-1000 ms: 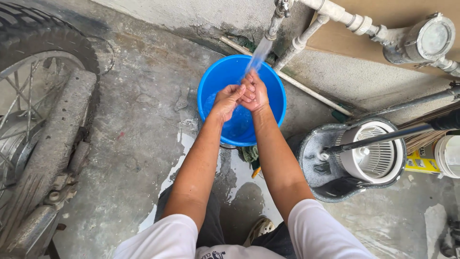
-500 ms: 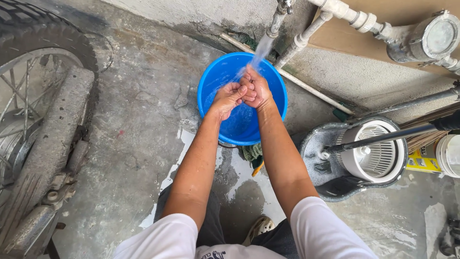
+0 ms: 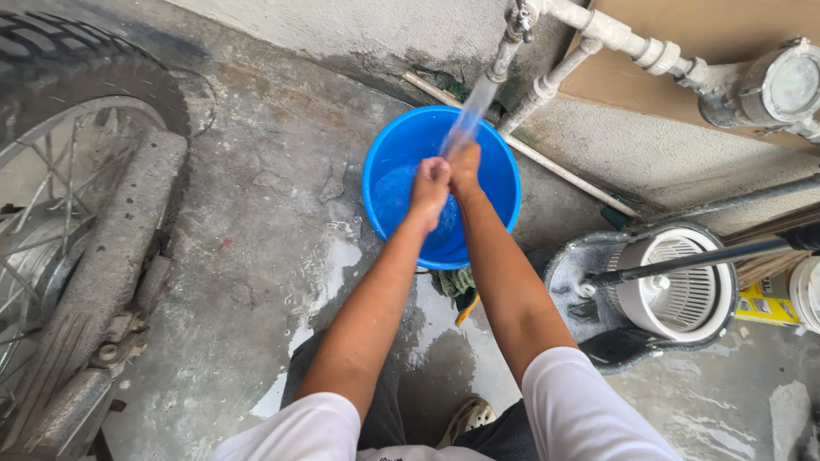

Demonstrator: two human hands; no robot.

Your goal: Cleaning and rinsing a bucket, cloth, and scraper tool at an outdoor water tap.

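Observation:
My left hand and my right hand are pressed together over a blue bucket. Water streams down from a metal tap onto them. The fingers of both hands are curled against each other, and neither holds any object. Water lies in the bottom of the bucket. Both forearms reach forward from white sleeves at the bottom of the view.
A motorcycle wheel and a concrete kerb stand at the left. A grey mop bucket with a white spinner basket and a dark handle sits at the right. White pipes and a meter run along the wall. The concrete floor is wet.
My hands have kept rubbing together under the stream, and they sit a little more upright and closer together than a second ago.

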